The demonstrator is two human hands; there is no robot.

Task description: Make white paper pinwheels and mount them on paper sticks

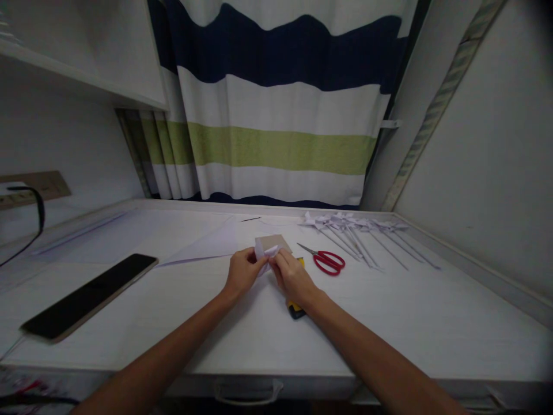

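Note:
Between the fingertips of both hands is a small folded piece of white paper (260, 249), held just above the table. My left hand (243, 270) pinches its left side. From the right, my right hand (294, 275) grips the same paper, and the two hands nearly touch. A yellow and black tool (296, 310) lies under my right hand, mostly covered, so its kind is unclear. Behind the paper sits a square tan card (273, 242). Red-handled scissors (327, 261) rest to the right, their blades pointing left and away from me.
At the back right lie several white paper flowers (345, 220) on thin stems. A black-screened phone or tablet (93, 297) lies on the left of the white table (242, 346). White paper sheets (201, 245) spread behind it. A striped curtain (276, 147) hangs at the back.

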